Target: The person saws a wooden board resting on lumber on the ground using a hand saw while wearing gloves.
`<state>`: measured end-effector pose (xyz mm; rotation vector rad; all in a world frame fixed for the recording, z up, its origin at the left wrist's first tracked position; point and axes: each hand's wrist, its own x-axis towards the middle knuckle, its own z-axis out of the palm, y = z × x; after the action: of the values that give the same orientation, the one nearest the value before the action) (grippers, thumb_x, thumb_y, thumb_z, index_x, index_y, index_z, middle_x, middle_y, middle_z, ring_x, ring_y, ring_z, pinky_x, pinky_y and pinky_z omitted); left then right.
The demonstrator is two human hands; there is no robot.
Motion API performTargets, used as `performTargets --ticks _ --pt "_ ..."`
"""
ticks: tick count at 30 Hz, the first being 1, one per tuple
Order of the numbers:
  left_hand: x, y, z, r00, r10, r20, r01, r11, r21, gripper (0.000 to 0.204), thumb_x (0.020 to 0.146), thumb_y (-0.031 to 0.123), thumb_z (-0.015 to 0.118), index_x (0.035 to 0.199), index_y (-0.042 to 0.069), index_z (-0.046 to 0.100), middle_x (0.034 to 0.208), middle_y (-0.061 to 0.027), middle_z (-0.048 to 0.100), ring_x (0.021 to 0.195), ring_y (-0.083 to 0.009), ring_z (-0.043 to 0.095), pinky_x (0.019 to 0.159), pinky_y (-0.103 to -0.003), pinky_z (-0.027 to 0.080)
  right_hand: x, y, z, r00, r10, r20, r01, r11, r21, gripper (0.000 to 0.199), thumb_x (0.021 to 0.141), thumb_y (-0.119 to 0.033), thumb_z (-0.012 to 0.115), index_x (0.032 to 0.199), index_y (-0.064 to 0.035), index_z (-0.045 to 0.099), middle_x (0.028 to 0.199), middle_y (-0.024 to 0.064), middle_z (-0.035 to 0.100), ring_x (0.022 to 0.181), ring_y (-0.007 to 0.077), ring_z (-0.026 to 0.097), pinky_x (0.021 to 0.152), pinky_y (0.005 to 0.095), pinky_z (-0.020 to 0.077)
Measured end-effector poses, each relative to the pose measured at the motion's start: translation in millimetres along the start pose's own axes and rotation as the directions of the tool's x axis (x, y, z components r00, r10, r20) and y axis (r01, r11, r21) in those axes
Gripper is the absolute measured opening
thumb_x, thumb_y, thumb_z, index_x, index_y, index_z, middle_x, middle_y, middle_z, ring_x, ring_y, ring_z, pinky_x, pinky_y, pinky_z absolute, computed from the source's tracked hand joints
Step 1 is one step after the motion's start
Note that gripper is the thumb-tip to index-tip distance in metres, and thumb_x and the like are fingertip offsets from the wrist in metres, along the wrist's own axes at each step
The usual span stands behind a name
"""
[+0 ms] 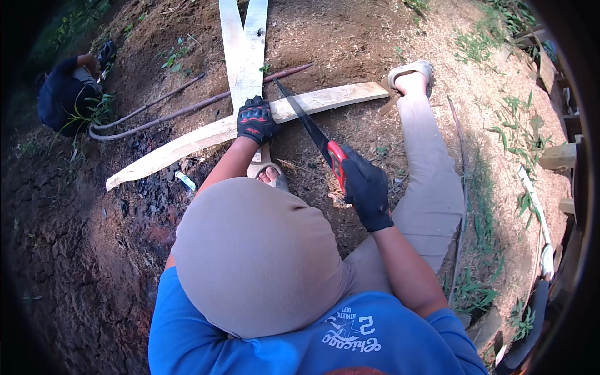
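Note:
A long pale wooden plank [187, 149] lies across in front of me, crossing over other pale boards [253, 53] that run away from me. My left hand [256, 120], in a black glove with red marks, presses down on the plank at the crossing, its fingers bent over the wood. My right hand [365, 190], in a dark glove, is wrapped round the red handle of a handsaw [306, 122]. The saw's dark blade slants up and left across the plank, just right of my left hand. Whether its teeth are in the wood I cannot tell.
A bent rusty metal rod [169, 115] lies on the soil beyond the plank. Another person [69, 97] crouches at the far left. My sandalled foot [410, 76] rests by the plank's right end. A thin stick [459, 156] and a timber structure [558, 156] are at the right.

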<state>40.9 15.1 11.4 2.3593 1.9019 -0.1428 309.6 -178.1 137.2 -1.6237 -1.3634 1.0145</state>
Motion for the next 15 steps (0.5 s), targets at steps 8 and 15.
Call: performTargets --ticks 8,15 --pt "-1 -5 -9 0.999 -0.041 0.03 0.04 0.998 0.039 0.057 0.08 0.037 0.081 0.124 0.003 0.072 0.134 -0.0206 0.065 0.128 -0.039 0.062 0.109 -0.05 0.052 -19 2 -11 0.985 -0.157 0.074 0.17 0.957 -0.235 0.042 0.104 -0.02 0.062 0.14 0.0009 0.07 0.087 0.0143 0.078 0.073 0.0254 0.074 0.071 0.0398 0.0569" --pt "-4 4 0 0.999 0.037 -0.009 -0.037 0.998 0.058 0.042 0.09 0.027 0.065 0.125 0.005 0.074 0.136 -0.0187 0.066 0.125 -0.0368 0.064 0.102 -0.051 0.052 -13 -10 -14 0.964 0.265 0.036 -0.263 0.964 -0.041 0.043 0.106 -0.025 0.062 0.14 -0.0003 0.07 0.103 0.019 0.081 0.083 0.0282 0.078 0.077 0.0386 0.0592"
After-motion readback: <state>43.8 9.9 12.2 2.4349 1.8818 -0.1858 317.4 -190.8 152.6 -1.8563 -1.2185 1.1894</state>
